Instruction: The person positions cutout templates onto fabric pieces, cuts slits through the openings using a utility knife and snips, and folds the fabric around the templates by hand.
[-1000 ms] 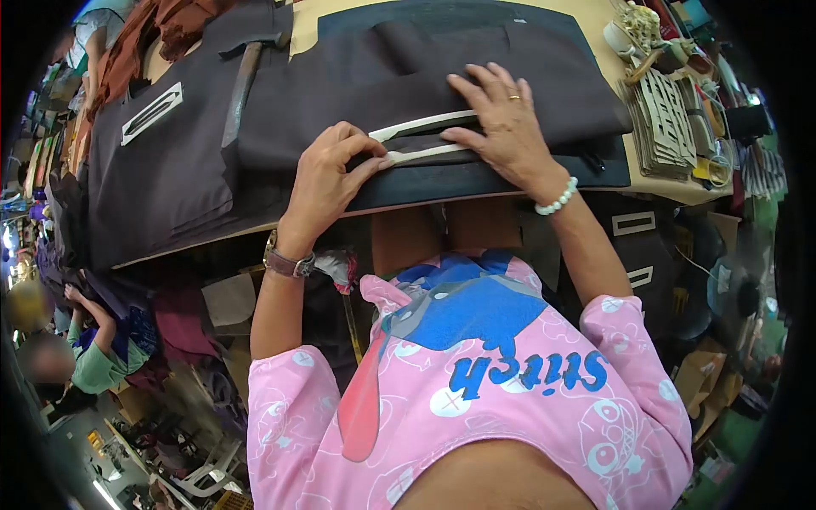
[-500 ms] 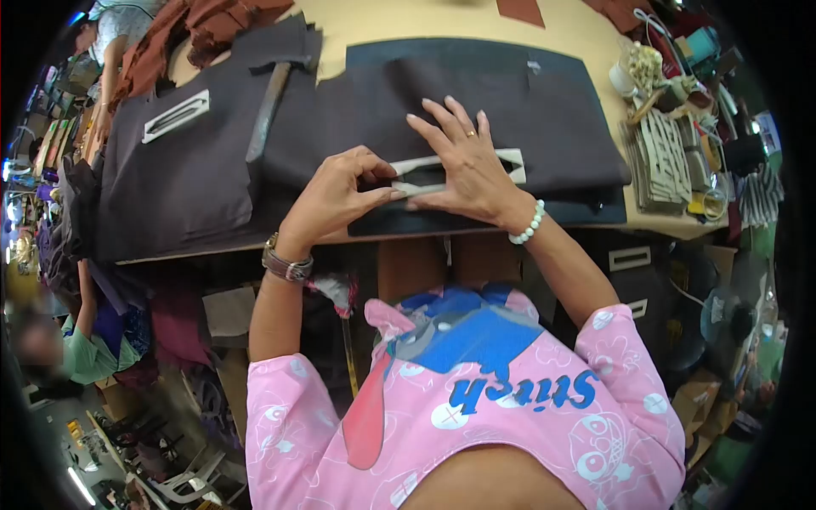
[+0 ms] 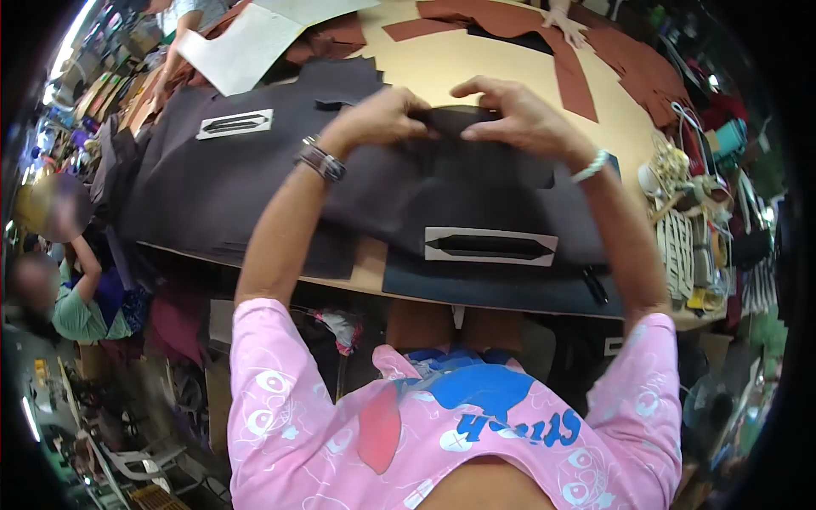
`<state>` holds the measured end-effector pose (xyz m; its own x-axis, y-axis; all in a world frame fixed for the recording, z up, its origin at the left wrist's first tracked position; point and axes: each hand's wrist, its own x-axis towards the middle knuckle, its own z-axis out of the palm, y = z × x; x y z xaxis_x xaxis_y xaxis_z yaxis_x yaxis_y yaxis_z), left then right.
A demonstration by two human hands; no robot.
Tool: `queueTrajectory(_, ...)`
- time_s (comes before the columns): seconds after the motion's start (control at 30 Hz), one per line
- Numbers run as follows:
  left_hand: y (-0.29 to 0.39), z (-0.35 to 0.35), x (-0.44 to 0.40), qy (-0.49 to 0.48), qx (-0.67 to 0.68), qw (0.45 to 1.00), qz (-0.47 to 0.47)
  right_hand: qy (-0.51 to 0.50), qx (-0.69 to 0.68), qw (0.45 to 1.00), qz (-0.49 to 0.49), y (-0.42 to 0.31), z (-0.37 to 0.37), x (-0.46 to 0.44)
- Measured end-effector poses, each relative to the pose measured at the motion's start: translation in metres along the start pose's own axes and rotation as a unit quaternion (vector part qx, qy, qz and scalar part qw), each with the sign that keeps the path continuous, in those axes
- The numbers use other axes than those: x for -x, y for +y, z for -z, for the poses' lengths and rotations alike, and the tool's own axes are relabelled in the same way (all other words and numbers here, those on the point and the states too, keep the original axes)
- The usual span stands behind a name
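Note:
A dark brown leather-like sheet point(image 3: 476, 183) rises in front of me, its far edge lifted and bent. My left hand point(image 3: 387, 117) grips that edge, thumb against fingers. To its right, my right hand point(image 3: 527, 119) holds the same edge with curved fingers. On the sheet nearer my body lies a flat white die-like frame point(image 3: 432, 245) with a long, pointed dark slot; neither hand touches it. A similar white frame point(image 3: 204, 129) rests on dark material to the left. A dark hammer head point(image 3: 331, 104) shows beside my left wrist, its handle hidden.
A dark green mat point(image 3: 476, 289) lies under the sheet, with a small black pen-like object point(image 3: 595, 286) near its right end. Stacked pale frames point(image 3: 674, 255) stand at right. Rust-brown pieces point(image 3: 574, 76) and a white sheet point(image 3: 246, 47) lie across the table; a co-worker's hand point(image 3: 565, 25) is at the far side.
Both hands have left the white frame and moved to the sheet's far edge, which is now raised. The view has shifted. A white sheet and a co-worker's hand now show at the far side.

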<state>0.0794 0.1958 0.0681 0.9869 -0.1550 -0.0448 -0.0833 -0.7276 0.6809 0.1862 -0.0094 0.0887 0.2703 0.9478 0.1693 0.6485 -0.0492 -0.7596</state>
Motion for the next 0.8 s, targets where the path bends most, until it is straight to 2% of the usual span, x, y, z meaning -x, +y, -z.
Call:
queueTrajectory(0.03,-0.006,0.018,0.008,0.064,-0.026,0.991,-0.119,-0.035,0.091,0.995,0.029,-0.009,0.014,-0.003)
queueTrajectory(0.07,0.007,0.044,0.023,0.062,-0.093,0.992,-0.064,-0.068,0.181,0.979,0.056,-0.019,0.027,-0.006)
queueTrajectory(0.13,0.01,0.093,0.044,0.053,-0.187,0.98,-0.034,-0.154,0.226,0.958,-0.089,-0.034,0.042,-0.016)
queueTrajectory(0.17,0.001,0.116,0.053,0.052,-0.26,0.962,-0.061,-0.195,0.248,0.935,-0.16,-0.037,0.046,-0.021)
queueTrajectory(0.2,-0.013,0.136,0.063,0.064,-0.282,0.956,-0.053,-0.183,0.264,0.934,-0.155,-0.028,0.052,-0.029)
queueTrajectory(0.27,-0.016,0.168,0.081,0.037,-0.286,0.955,0.072,-0.162,0.293,0.931,-0.145,-0.005,0.061,-0.048)
queueTrajectory(0.3,-0.02,0.177,0.089,0.066,-0.291,0.947,0.121,-0.107,0.298,0.945,-0.085,-0.013,0.062,-0.054)
queueTrajectory(0.33,-0.027,0.188,0.096,0.096,-0.295,0.935,0.17,-0.147,0.287,0.933,-0.162,-0.007,0.068,-0.074)
queueTrajectory(0.4,-0.078,0.241,0.091,0.036,-0.393,0.909,0.135,-0.054,0.295,0.947,-0.115,0.012,0.076,-0.109)
queueTrajectory(0.47,-0.148,0.293,0.095,0.195,-0.455,0.853,0.164,0.103,0.261,0.959,-0.024,0.018,0.075,-0.138)
queueTrajectory(0.5,-0.132,0.284,0.096,0.278,-0.51,0.797,0.167,0.129,0.169,0.976,-0.05,0.046,0.088,-0.167)
queueTrajectory(0.53,-0.108,0.274,0.094,0.357,-0.558,0.731,0.166,0.27,0.237,0.932,0.052,0.04,0.082,-0.179)
queueTrajectory(0.6,-0.087,0.287,0.09,0.484,-0.527,0.69,0.11,0.415,0.327,0.848,0.032,0.009,0.081,-0.203)
queueTrajectory(0.63,-0.08,0.293,0.092,0.543,-0.508,0.663,0.081,0.455,0.286,0.836,0.106,-0.01,0.081,-0.206)
queueTrajectory(0.67,-0.081,0.303,0.1,0.596,-0.439,0.66,0.127,0.491,0.243,0.818,0.179,-0.028,0.08,-0.206)
queueTrajectory(0.7,-0.091,0.32,0.109,0.63,-0.428,0.646,0.045,0.529,0.253,0.747,0.314,-0.04,0.079,-0.209)
queueTrajectory(0.73,-0.102,0.336,0.122,0.659,-0.413,0.628,-0.037,0.515,0.223,0.776,0.289,-0.075,0.062,-0.183)
queueTrajectory(0.8,-0.113,0.33,0.167,0.629,-0.608,0.476,0.091,0.539,0.098,0.759,0.352,-0.08,0.047,-0.194)
